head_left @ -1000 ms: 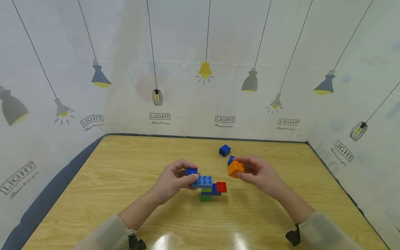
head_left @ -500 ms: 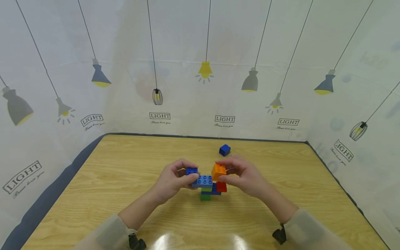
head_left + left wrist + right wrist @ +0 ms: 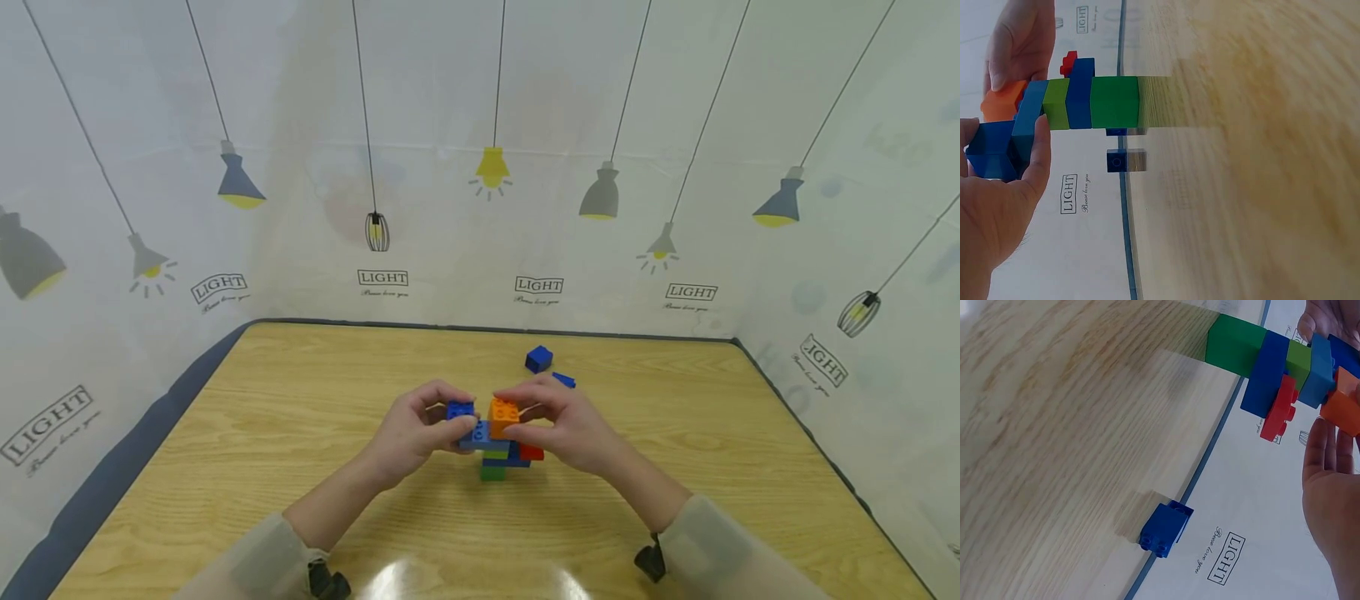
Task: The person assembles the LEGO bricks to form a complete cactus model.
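A tower of toy building bricks stands on the table. Its green brick (image 3: pixel 492 473) is at the bottom, with a long blue brick (image 3: pixel 1266 375), a lime brick (image 3: pixel 1056 104) and a light blue brick (image 3: pixel 477 443) stacked above. A red brick (image 3: pixel 1280 409) sits on the long blue one's right end. My left hand (image 3: pixel 420 429) holds the dark blue brick (image 3: pixel 461 409) atop the light blue one's left end, thumb by the joint. My right hand (image 3: pixel 573 425) pinches an orange brick (image 3: pixel 504 417) right at the studs of the light blue brick's other end.
Beyond the tower lie two loose blue bricks: one blue brick (image 3: pixel 538 359) farther back, another (image 3: pixel 564 380) just behind my right hand. The wooden table (image 3: pixel 337 358) ends at a dark edge against a white backdrop (image 3: pixel 450 250) printed with lamps.
My right hand has carried the orange brick leftward, past the red brick, onto the right end of the light blue brick. The left hand keeps its hold in the same place.
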Demonstrator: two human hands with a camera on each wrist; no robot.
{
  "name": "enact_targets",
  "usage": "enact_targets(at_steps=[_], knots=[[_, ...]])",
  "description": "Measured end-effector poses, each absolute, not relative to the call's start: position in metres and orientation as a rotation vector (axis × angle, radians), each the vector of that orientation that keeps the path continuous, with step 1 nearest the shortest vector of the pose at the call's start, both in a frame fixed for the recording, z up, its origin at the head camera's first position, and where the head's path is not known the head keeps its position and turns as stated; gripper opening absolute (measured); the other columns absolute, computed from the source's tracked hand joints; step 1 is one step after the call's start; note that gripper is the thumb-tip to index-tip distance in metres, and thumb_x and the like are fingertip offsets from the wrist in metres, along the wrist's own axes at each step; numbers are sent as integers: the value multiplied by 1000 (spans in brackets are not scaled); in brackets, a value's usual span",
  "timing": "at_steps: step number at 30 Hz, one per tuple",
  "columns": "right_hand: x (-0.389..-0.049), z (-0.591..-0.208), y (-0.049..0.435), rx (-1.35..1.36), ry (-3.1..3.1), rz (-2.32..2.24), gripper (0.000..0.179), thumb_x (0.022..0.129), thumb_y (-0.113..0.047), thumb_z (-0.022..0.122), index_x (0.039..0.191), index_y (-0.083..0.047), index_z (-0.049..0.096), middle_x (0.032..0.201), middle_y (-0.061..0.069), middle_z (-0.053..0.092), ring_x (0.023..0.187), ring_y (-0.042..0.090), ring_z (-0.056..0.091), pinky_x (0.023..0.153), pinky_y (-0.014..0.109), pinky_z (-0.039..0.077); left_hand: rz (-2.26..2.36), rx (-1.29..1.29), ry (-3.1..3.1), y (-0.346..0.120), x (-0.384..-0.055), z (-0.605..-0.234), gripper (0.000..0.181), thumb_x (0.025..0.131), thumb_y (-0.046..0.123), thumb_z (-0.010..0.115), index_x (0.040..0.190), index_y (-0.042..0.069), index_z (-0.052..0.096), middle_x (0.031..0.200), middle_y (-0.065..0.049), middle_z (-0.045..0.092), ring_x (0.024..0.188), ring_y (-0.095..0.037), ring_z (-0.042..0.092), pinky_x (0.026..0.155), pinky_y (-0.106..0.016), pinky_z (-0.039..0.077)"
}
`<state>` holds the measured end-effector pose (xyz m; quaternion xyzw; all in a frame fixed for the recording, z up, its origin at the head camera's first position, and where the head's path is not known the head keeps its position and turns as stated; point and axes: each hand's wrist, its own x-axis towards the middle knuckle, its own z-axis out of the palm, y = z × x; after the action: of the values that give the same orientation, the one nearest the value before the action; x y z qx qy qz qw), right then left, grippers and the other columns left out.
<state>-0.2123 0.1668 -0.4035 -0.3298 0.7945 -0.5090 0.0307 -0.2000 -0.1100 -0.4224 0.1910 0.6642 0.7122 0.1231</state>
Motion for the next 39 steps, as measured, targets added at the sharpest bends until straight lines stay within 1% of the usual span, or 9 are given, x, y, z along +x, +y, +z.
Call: enact_targets(at_steps=[3,8,15,21,24,26,31,33,39], knots=[[-212,-402,165,-1018,2433,-1571,42,101,-9,80,143,-8,72,131,14,65,114,24,71,101,32,65,2079,566,1935,-110,-201,-423,32,106,12,74,134,-2,65,120,-9,66,100,-23,72,85,-41,71],[-211,-403,164,-1004,2432,-1566,41,102,-11,79,143,-11,73,132,11,66,114,21,71,101,30,64,2081,568,1933,-109,-201,-422,33,106,11,74,134,-3,65,123,-13,66,103,-23,73,85,-42,71],[-212,-404,163,-925,2478,-1550,32,109,-17,71,140,-15,76,133,8,70,112,17,71,94,25,65,2080,561,1933,-109,-201,-423,32,106,12,75,134,-1,65,127,-16,65,106,-24,73,86,-42,71],[-213,-403,162,-920,2474,-1550,31,108,-18,72,138,-13,77,131,8,71,114,17,71,94,25,65,2088,563,1927,-108,-201,-424,30,106,12,75,133,2,67,128,-18,64,106,-24,73,86,-42,71],[-212,-403,162,-906,2464,-1554,31,108,-18,72,138,-11,77,132,8,71,114,18,71,94,25,65,2087,574,1929,-108,-202,-425,33,106,12,74,134,-2,65,130,-24,63,106,-24,73,86,-42,71],[-212,-402,161,-899,2457,-1561,31,108,-19,73,137,-12,77,132,9,71,114,18,71,94,25,65,2085,577,1931,-108,-202,-425,35,106,11,74,135,-4,64,131,-25,62,106,-24,72,86,-43,71],[-210,-403,161,-909,2445,-1580,30,107,-18,73,136,-12,78,129,8,71,114,18,71,94,26,65,2083,554,1932,-108,-202,-425,32,106,12,75,133,-1,65,128,-17,64,106,-24,72,87,-43,71],[-211,-404,160,-912,2449,-1577,28,107,-17,74,135,-13,78,128,7,71,114,18,71,94,26,65,2083,552,1932,-108,-201,-425,30,106,13,75,132,1,66,128,-17,64,106,-24,72,87,-43,71],[-212,-405,159,-900,2466,-1562,27,106,-18,75,132,-16,80,127,6,71,114,20,70,95,27,65,2086,555,1939,-107,-201,-425,29,106,10,74,132,0,66,131,-25,62,105,-24,73,86,-42,71]])
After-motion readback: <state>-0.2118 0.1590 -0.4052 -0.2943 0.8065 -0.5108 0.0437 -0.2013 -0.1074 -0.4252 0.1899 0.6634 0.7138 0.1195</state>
